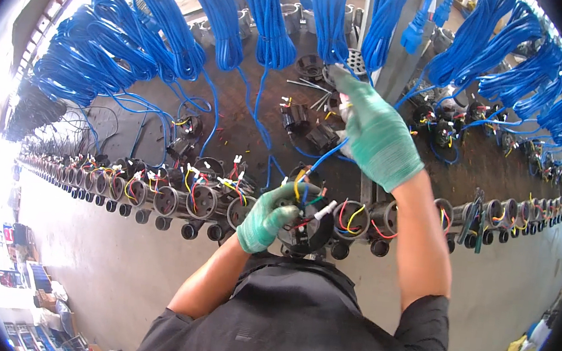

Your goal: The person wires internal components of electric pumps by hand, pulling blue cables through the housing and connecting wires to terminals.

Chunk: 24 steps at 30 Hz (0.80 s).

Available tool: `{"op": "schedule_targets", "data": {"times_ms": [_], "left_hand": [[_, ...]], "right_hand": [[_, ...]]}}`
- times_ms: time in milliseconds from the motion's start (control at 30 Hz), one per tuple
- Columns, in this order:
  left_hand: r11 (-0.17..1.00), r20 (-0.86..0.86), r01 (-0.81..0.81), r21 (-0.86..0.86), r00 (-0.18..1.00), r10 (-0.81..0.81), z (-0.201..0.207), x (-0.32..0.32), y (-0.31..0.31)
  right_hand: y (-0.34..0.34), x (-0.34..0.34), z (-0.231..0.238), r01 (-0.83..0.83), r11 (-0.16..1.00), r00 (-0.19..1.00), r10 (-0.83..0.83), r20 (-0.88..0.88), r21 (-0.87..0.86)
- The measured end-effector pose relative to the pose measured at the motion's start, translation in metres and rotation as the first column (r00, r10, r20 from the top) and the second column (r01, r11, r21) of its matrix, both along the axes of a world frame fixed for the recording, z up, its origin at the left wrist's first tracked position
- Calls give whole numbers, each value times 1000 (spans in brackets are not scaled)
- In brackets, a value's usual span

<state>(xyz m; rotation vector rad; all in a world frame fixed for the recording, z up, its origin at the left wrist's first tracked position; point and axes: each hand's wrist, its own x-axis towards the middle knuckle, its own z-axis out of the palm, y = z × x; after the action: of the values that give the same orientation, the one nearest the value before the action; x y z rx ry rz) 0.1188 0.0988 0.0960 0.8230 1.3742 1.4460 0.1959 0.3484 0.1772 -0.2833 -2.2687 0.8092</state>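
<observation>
Both my hands wear green gloves. My left hand (269, 218) is closed at the near edge of the bench, its fingers curled round the stripped end of a blue cable (329, 155) above a round black motor housing (309, 236). Yellow, green and red wires and a white connector (325, 209) stick out beside those fingers. From there the cable rises in a straight line to my right hand (383, 138), which reaches farther over the bench. That hand looks closed on the cable, though its palm side is hidden. Small black parts (322, 137) lie just left of it.
Coiled blue cables (274, 39) hang in a row across the far side. Several housings with coloured wires (204, 200) line the near edge on both sides. A metal post (400, 65) stands behind my right hand, and thin metal rods (319, 99) lie on the dark bench (247, 104).
</observation>
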Motion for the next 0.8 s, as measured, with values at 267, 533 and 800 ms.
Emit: {"op": "schedule_targets", "data": {"times_ms": [267,533,800], "left_hand": [[996,-140,-92,7,986,92,-5,4,-1],[990,-4,-142,-17,990,142,-5,24,8],[998,-37,-47,28,998,48,8,2,10]], "right_hand": [[-51,71,140,-736,636,495,273,825,231],[-53,102,127,-716,642,513,219,830,273],[-56,111,134,-677,667,562,196,803,311]]}}
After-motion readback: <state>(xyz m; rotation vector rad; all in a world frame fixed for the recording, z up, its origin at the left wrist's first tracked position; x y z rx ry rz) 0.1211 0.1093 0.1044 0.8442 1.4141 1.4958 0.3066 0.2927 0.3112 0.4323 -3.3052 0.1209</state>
